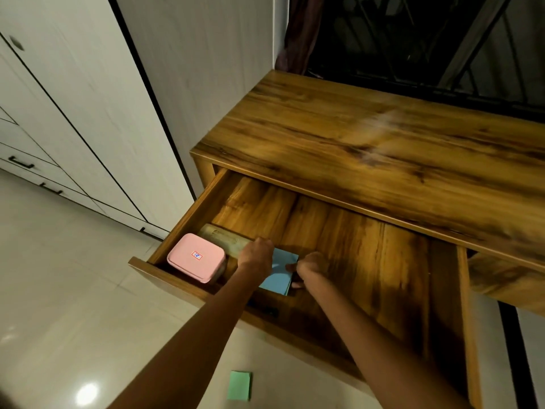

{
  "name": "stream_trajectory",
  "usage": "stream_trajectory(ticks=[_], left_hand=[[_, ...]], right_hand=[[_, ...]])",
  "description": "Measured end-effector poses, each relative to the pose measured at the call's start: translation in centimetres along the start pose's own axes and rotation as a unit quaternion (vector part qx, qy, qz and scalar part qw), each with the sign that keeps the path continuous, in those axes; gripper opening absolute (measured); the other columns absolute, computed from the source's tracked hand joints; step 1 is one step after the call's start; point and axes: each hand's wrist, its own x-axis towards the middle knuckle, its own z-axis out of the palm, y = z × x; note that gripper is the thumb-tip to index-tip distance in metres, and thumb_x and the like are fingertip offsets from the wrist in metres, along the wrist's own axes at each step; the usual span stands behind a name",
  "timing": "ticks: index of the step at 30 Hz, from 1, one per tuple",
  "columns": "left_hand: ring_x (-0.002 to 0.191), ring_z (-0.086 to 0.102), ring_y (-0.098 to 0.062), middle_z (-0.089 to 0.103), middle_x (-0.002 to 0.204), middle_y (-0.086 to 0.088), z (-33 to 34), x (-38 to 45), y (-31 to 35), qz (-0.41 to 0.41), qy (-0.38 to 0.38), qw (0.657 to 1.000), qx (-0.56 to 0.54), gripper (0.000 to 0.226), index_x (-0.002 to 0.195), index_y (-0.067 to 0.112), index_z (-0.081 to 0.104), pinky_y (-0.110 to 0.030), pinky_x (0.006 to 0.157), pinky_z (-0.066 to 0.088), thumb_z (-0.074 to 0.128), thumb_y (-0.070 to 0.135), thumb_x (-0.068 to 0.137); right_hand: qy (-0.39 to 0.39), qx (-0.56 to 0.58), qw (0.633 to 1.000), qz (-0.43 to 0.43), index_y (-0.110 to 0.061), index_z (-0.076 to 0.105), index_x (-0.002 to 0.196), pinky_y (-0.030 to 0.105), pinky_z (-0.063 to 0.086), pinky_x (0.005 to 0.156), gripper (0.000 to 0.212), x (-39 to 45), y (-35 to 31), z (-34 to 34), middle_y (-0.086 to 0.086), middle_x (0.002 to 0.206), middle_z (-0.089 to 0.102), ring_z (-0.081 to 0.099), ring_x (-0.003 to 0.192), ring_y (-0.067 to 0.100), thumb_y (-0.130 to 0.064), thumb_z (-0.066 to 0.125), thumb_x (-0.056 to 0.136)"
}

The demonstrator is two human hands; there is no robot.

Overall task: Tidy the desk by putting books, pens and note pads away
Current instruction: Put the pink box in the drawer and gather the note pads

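Both my hands reach into the open wooden drawer (368, 261) of the desk (368, 137). A light blue note pad (278, 274) lies low at the drawer's front left. My left hand (256, 256) rests on its left edge and my right hand (309, 268) grips its right edge, fingers curled around it. Left of the pad sits a pink box (196, 258) with a small label, and behind it lies a brownish book (225, 239). A green note pad (239, 385) lies on the floor below the drawer front.
The desk top holds nothing in view. White wardrobe doors (88, 113) with dark handles stand to the left, beside a pale tiled floor (59, 290). A dark window with bars (427, 39) is behind the desk. The drawer's right part shows bare wood.
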Motion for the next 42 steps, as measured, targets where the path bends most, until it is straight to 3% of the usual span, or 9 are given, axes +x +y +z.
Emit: stream_trajectory(ticks=[10,15,22,25,28,31,34,36,42], left_hand=[[0.117,0.057,-0.025,0.054,0.13,-0.01,-0.3,-0.9,0.3,0.007,0.004,0.998,0.067,0.036,0.127,0.009,0.049,-0.031,0.091,0.049,0.054,0.01,0.092],[0.119,0.054,-0.025,0.054,0.13,-0.009,-2.3,-1.1,0.6,0.015,0.002,0.998,0.066,0.038,0.129,0.009,0.048,-0.033,0.09,0.048,0.054,0.013,0.092],[0.123,0.049,-0.03,0.051,0.133,-0.014,-4.3,-1.3,2.6,0.074,0.002,0.997,0.033,0.04,0.128,0.008,0.046,-0.037,0.097,0.043,0.057,0.017,0.091],[0.139,0.028,-0.036,0.029,0.151,-0.016,-3.6,-1.4,3.4,0.126,0.009,0.992,-0.023,0.078,0.146,0.01,0.022,-0.045,0.11,0.03,0.064,0.034,0.086],[0.143,0.017,-0.032,0.014,0.157,-0.011,-3.3,-1.6,3.8,0.181,0.07,0.974,-0.113,0.09,0.15,0.018,0.007,-0.046,0.114,0.022,0.059,0.052,0.084],[0.146,0.007,-0.028,0.003,0.16,-0.007,-3.4,-1.6,3.6,0.206,0.094,0.965,-0.131,0.093,0.151,0.02,0.002,-0.047,0.117,0.015,0.046,0.065,0.082],[0.148,0.001,-0.023,-0.001,0.16,-0.006,-3.2,-1.7,3.2,0.211,0.098,0.965,-0.123,0.102,0.151,0.022,0.0,-0.045,0.117,0.009,0.024,0.08,0.07],[0.148,-0.002,-0.021,-0.003,0.16,-0.004,-2.8,-1.8,2.9,0.218,0.097,0.963,-0.124,0.101,0.151,0.024,0.0,-0.043,0.117,0.006,0.015,0.081,0.069],[0.147,-0.007,-0.015,-0.005,0.16,0.002,-1.4,-1.5,1.8,0.25,0.081,0.96,-0.101,0.106,0.15,0.031,0.001,-0.045,0.12,0.002,0.001,0.091,0.063]], right_hand=[[-0.018,-0.113,0.99,-0.08,0.001,0.049,0.128,0.022,0.047,0.04,0.038,-1.1,0.2,-0.4,0.016,0.113,0.064,0.062,0.067,0.018,-0.012,0.057,0.093],[-0.12,-0.301,0.934,-0.152,-0.005,0.041,0.135,0.035,0.043,0.096,0.047,-6.0,-3.1,-5.5,0.014,0.137,0.048,0.047,0.124,0.028,-0.012,0.056,0.092],[-0.319,-0.505,0.789,-0.144,-0.014,0.026,0.148,0.04,0.029,0.115,0.085,-13.0,-0.4,-8.0,0.007,0.154,0.029,0.03,0.14,0.029,-0.038,0.072,0.08],[-0.257,-0.631,0.718,-0.141,-0.008,0.007,0.151,0.05,0.022,0.116,0.102,-12.4,3.0,-5.9,0.015,0.157,0.018,0.024,0.141,0.038,-0.04,0.072,0.079],[-0.141,-0.584,0.785,-0.153,-0.01,-0.011,0.15,0.054,0.003,0.119,0.092,-11.3,6.6,-5.2,0.019,0.159,0.001,0.003,0.146,0.039,-0.033,0.056,0.091],[0.076,-0.505,0.783,-0.355,-0.007,0.012,0.149,0.064,0.021,0.111,0.066,-11.3,8.0,-5.7,0.03,0.15,0.024,0.026,0.139,0.048,-0.041,0.032,0.097],[0.101,-0.559,0.759,-0.318,-0.011,0.01,0.151,0.072,-0.002,0.106,0.102,-11.5,7.8,-5.4,0.022,0.156,-0.01,-0.003,0.143,0.049,-0.052,0.066,0.076],[0.155,-0.517,0.785,-0.305,-0.014,0.035,0.146,0.074,0.015,0.103,0.113,-11.0,7.2,-5.2,0.024,0.152,0.004,0.02,0.139,0.051,-0.052,0.084,0.051],[0.269,-0.477,0.79,-0.276,-0.018,0.009,0.151,0.065,-0.016,0.105,0.118,-9.3,6.5,-5.9,0.018,0.155,-0.013,-0.003,0.144,0.044,-0.039,0.083,0.061]])
